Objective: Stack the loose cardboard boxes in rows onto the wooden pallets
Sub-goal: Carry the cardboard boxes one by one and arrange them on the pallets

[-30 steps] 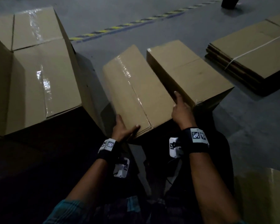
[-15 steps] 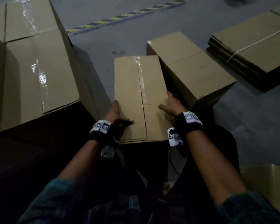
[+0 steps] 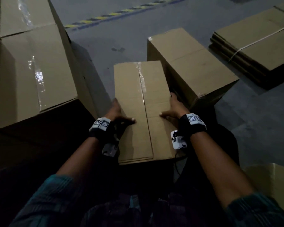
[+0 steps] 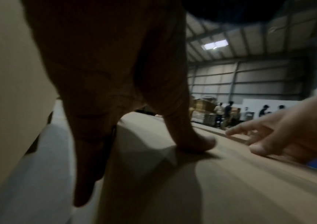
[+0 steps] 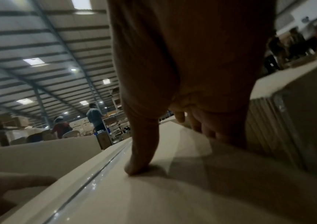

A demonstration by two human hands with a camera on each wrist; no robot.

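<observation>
Big taped carton (image 3: 31, 66) sits far left on the floor. Left hand (image 3: 117, 114) clamps the left side of the small taped box (image 3: 143, 108), thumb on top, fingers (image 4: 85, 174) down the wall. Right hand (image 3: 175, 110) mirrors it on the right edge, thumb on top. Second box (image 3: 192, 66) sits just right, flat-packed bundle (image 3: 259, 51) beyond. Step looks like pickup; next: lift level, carry to a pallet — none in view.

We see grey concrete floor (image 3: 179, 18) | striped hazard line (image 3: 121, 12) | large taped box (image 3: 31, 63) | smaller box (image 3: 192, 63) | strapped flat cartons (image 3: 256, 46)
</observation>
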